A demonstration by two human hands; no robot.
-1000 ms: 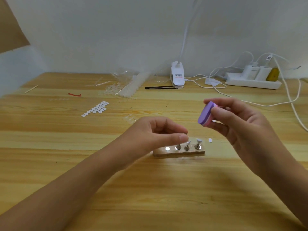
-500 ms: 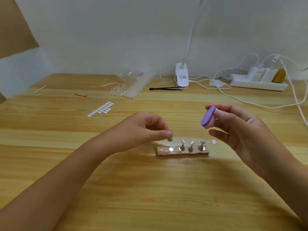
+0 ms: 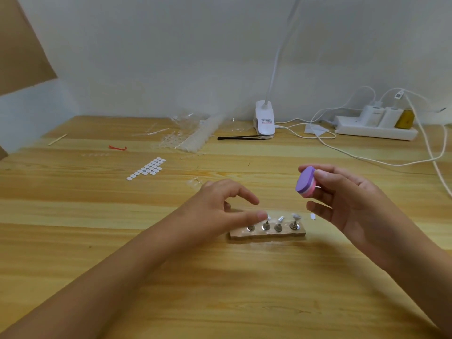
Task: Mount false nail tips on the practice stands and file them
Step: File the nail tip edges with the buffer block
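Note:
A small wooden base (image 3: 267,234) lies in the middle of the table and carries several metal practice stands (image 3: 278,226). The three right-hand stands bear pale nail tips (image 3: 296,216); the leftmost stand (image 3: 250,227) looks bare. My left hand (image 3: 215,206) hovers over the base's left end with relaxed, spread fingers, its thumb tip beside the second stand's tip. My right hand (image 3: 349,206) is raised to the right of the base and pinches a purple and pink buffer block (image 3: 305,182) between thumb and fingers. One loose tip (image 3: 312,216) lies just right of the base.
A sheet of white adhesive dots (image 3: 148,167) and a clear bag of nail tips (image 3: 193,138) lie at the back left. Black tweezers (image 3: 241,137), a white clip lamp (image 3: 264,121), a power strip (image 3: 376,130) and trailing cables (image 3: 367,160) sit at the back right.
My left hand set the stand it was pinching down on the base's leftmost spot and opened its fingers. My right hand kept the buffer block raised.

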